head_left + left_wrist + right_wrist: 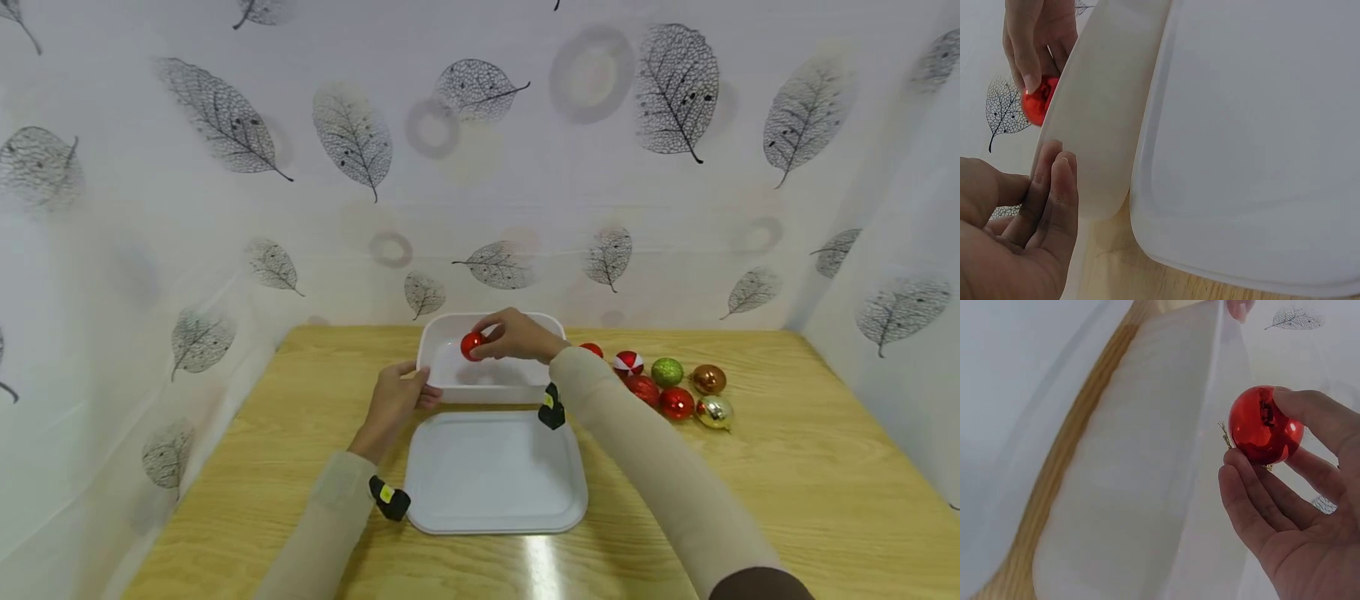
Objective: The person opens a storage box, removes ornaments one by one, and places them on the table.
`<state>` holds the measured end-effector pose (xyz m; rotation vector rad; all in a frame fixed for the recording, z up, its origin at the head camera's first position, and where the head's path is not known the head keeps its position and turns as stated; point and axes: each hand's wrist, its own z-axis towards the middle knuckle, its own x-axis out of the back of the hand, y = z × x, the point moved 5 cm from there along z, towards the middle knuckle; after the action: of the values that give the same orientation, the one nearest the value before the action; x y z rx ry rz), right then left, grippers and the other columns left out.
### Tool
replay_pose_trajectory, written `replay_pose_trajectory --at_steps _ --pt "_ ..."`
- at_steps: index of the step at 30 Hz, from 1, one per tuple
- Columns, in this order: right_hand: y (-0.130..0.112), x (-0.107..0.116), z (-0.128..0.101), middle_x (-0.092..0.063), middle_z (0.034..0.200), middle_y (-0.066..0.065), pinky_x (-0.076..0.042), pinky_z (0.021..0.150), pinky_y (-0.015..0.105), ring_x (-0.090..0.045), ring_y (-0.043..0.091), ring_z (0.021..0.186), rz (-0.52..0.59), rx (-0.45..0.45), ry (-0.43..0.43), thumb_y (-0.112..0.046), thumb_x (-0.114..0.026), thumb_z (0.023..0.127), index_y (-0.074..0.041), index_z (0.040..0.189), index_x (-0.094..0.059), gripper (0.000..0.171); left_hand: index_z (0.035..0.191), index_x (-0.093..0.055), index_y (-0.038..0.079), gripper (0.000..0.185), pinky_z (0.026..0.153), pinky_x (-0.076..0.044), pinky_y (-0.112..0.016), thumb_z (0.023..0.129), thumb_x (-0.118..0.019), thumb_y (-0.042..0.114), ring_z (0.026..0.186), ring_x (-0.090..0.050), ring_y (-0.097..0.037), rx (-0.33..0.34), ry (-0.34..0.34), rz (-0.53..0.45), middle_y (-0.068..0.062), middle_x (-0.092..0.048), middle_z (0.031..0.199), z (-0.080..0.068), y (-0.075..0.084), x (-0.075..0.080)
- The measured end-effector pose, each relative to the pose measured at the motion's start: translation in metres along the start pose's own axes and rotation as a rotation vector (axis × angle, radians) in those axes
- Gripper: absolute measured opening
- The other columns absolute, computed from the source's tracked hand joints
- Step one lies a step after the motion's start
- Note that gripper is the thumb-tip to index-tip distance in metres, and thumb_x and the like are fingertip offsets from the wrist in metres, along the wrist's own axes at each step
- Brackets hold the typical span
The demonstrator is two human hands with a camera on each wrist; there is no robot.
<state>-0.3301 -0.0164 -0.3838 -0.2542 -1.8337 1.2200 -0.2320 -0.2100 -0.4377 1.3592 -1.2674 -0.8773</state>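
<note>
Leaf-print walls backed the table [787,467]. Right hand [517,336] pinched a red bauble [472,345] over the tub [442,379], whose near-left corner the left hand [396,400] gripped; the glossy bauble might have slipped, bounced out.

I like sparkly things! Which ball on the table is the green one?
The glittery green ball in the cluster right of the white box. It sits between the red-and-white striped ball and the copper ball.

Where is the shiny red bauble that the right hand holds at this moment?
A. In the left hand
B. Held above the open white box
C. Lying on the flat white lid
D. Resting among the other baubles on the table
B: the right hand pinches the red bauble over the white box, which the left hand steadies at its corner.
</note>
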Motion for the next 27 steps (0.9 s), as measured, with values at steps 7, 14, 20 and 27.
replay_pose_trajectory --at_steps 7,14,20,27 --pt "-0.003 0.024 -0.024 -0.072 0.114 0.014 -0.062 0.084 0.041 -0.071 0.027 0.098 -0.009 0.033 0.019 -0.019 -0.077 0.092 -0.004 0.132 -0.064 0.045 0.141 -0.048 -0.012 0.042 0.063 -0.062 -0.024 0.106 -0.053 0.012 0.066 -0.07 -0.015 -0.002 0.009 0.01 -0.017 -0.073 0.082 0.0 0.0 0.001" --pt "-0.005 0.048 -0.047 -0.073 0.113 0.013 -0.06 0.089 0.042 -0.07 0.025 0.102 -0.046 0.066 0.048 -0.022 -0.076 0.092 -0.005 0.131 -0.065 0.044 0.139 -0.049 -0.014 0.041 0.061 -0.061 -0.023 0.107 -0.052 0.011 0.065 -0.069 -0.014 -0.009 0.008 0.002 -0.016 -0.072 0.081 0.0 0.001 0.003" --pt "0.001 0.066 -0.069 -0.071 0.119 0.012 -0.056 0.096 0.047 -0.066 0.028 0.112 -0.058 0.046 0.09 -0.024 -0.078 0.091 -0.008 0.131 -0.065 0.045 0.137 -0.05 -0.014 0.04 0.06 -0.06 -0.022 0.106 -0.052 0.011 0.063 -0.069 -0.014 -0.011 0.0 -0.006 -0.014 -0.072 0.079 0.003 0.0 0.003" --pt "0.009 0.082 -0.094 -0.07 0.122 0.013 -0.053 0.1 0.052 -0.065 0.03 0.115 -0.094 0.025 0.127 -0.029 -0.079 0.091 -0.01 0.131 -0.066 0.047 0.138 -0.049 -0.013 0.041 0.062 -0.061 -0.024 0.107 -0.052 0.012 0.066 -0.069 -0.015 -0.009 -0.012 0.001 -0.015 -0.072 0.081 0.002 0.002 0.003"
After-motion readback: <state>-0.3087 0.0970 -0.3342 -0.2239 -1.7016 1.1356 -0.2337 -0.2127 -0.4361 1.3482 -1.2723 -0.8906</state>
